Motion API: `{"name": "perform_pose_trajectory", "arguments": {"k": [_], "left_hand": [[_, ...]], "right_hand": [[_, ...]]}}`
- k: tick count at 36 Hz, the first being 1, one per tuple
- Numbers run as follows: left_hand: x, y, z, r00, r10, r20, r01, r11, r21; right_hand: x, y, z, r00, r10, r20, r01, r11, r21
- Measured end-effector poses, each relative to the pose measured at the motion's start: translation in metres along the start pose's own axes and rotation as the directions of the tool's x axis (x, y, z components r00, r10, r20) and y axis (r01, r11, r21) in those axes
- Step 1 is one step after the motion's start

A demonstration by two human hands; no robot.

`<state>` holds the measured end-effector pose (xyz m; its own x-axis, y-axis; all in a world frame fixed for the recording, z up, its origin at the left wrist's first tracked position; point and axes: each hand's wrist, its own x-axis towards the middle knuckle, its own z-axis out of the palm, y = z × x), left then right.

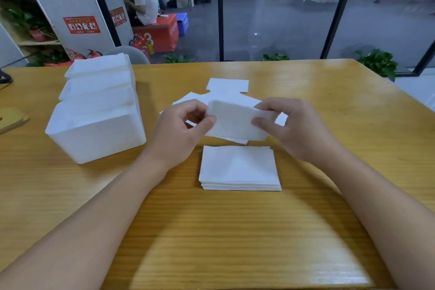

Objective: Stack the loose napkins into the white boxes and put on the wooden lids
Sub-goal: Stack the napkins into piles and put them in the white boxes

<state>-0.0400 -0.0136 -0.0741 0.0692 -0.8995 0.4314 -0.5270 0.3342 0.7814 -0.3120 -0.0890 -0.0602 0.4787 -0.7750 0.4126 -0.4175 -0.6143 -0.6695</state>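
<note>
- Two bare forearms reach in from the near edge over the wooden table (pixel 235 231).
- Nearest of the task's things is a neat stack of napkins (pixel 239 167), lying flat on the table between the two wrists, its edges squared.
- Just past that stack the left hand (pixel 181 132) pinches the left end of a small bundle of napkins (pixel 235 121) between thumb and curled fingers.
- The right hand (pixel 289 127) grips the right end of the same bundle, thumb on the near face and fingers curled over the top; the bundle is lifted clear of the table and tilted.
- Under and behind the bundle lie loose napkins (pixel 227 85), spread unevenly on the table, some overlapping, one lying apart farther back.
- To the left of the hands stands a row of three white boxes (pixel 98 134), touching one another and running away from the camera; all are without lids and show white napkins inside.
- At the far left edge part of a wooden lid (pixel 11 120) rests on the table, well apart from the hands.
- Beyond the table is a glass wall with dark frames; behind it a seated person (pixel 143 0) bends forward on a red box (pixel 160 35).
- Green plants (pixel 376 62) show just past the table's far edge.
</note>
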Motion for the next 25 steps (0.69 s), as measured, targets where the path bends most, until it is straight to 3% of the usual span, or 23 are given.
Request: {"name": "perform_pose_trajectory", "arguments": {"k": [4, 8, 11, 13, 16, 20, 25], "left_hand": [[0.0, -0.001, -0.003, 0.994, -0.034, 0.104, 0.029, 0.998, 0.054], [-0.001, 0.004, 0.003, 0.998, 0.004, 0.069, -0.004, 1.0, -0.002], [0.0, 0.005, 0.001, 1.0, 0.0, 0.022, 0.001, 0.998, -0.069], [0.001, 0.006, -0.006, 0.996, -0.042, 0.077, 0.05, 0.993, -0.109], [0.002, 0.008, -0.015, 0.941, -0.173, 0.292, 0.205, 0.975, -0.084], [-0.001, 0.01, -0.018, 0.869, -0.236, 0.434, 0.226, 0.971, 0.075], [-0.004, 0.012, -0.014, 0.845, -0.247, 0.474, 0.199, 0.969, 0.148]], "right_hand": [[-0.001, -0.005, 0.001, 1.0, -0.012, -0.003, 0.012, 1.0, 0.017], [-0.003, -0.008, 0.005, 0.999, -0.034, 0.015, 0.034, 0.999, -0.001], [0.0, -0.009, 0.002, 0.999, -0.048, -0.024, 0.05, 0.995, 0.084], [0.002, -0.009, -0.005, 0.999, -0.011, -0.042, 0.017, 0.989, 0.144], [0.002, -0.01, -0.017, 0.987, 0.085, 0.139, -0.103, 0.986, 0.129], [-0.001, -0.011, -0.019, 0.894, 0.149, 0.423, -0.134, 0.989, -0.066], [-0.001, -0.008, -0.016, 0.871, 0.152, 0.468, -0.102, 0.986, -0.131]]}}
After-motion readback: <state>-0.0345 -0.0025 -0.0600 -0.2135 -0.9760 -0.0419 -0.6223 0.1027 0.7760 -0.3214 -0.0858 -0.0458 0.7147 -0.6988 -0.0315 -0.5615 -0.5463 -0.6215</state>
